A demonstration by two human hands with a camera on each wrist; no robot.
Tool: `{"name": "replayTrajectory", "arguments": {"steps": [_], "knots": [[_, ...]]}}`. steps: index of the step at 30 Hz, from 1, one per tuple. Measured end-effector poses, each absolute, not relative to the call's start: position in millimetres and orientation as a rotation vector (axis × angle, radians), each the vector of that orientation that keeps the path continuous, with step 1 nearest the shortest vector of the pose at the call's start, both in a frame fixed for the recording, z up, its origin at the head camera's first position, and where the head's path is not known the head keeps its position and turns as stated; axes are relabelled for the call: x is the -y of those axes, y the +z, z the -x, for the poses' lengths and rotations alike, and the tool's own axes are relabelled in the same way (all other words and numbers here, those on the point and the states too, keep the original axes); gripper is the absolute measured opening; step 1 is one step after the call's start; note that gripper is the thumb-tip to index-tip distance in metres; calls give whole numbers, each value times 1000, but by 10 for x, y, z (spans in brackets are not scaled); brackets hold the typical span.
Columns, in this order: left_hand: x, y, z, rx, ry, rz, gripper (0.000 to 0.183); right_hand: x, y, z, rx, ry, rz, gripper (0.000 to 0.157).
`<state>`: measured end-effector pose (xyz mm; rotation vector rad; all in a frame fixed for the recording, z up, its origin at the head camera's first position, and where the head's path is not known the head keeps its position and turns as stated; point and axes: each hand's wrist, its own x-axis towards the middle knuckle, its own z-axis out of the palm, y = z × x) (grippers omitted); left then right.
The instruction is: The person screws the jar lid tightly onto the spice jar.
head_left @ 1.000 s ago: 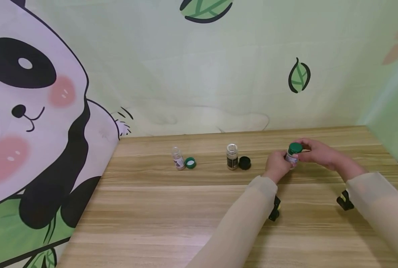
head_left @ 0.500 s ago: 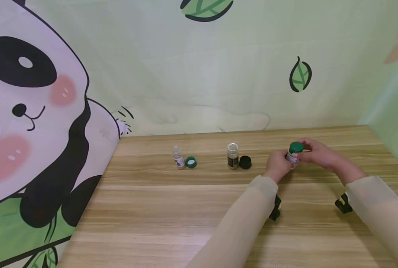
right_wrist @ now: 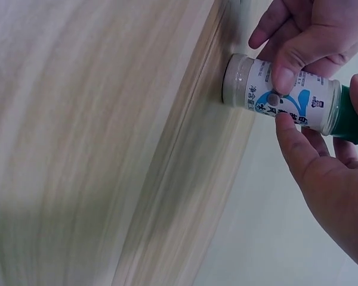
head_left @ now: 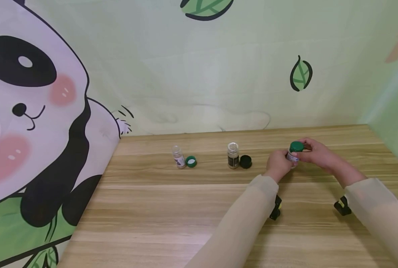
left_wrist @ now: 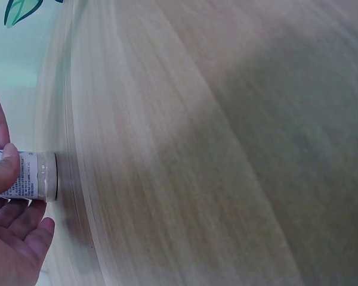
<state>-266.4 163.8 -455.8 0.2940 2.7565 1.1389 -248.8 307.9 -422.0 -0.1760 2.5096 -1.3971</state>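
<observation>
A small clear spice jar (head_left: pixel 293 156) with a white-and-blue label and a green cap (head_left: pixel 296 146) stands upright at the right of the table. My left hand (head_left: pixel 277 163) grips its body, the thumb lying across the label in the right wrist view. Fingers and thumb of my right hand (head_left: pixel 319 154) hold the green cap from the right. In the right wrist view the cap (right_wrist: pixel 349 122) sits on the jar's mouth, and one fingertip of that hand touches the label. The left wrist view shows the jar's clear base (left_wrist: pixel 48 177); whether it touches the table, I cannot tell.
Left of my hands stands an uncapped jar with a dark label (head_left: pixel 233 158), a black cap (head_left: pixel 245 162) beside it. Farther left is an uncapped clear jar (head_left: pixel 178 158) next to an upturned green cap (head_left: pixel 191 161). A printed cloth wall (head_left: pixel 199 74) borders the wooden table (head_left: pixel 172 208).
Both hands keep their places on the jar and cap. My right wrist and sleeve have shifted slightly left and down; the whole view has drifted a little.
</observation>
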Motion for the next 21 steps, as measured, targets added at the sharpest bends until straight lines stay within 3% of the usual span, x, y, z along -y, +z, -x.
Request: {"name": "replayTrajectory", "arguments": {"steps": [21], "knots": [[-1643,-4600,2678,-2742,1178,-280,24,-2983,-4299,2427,-2580,-1477,63,61]]}}
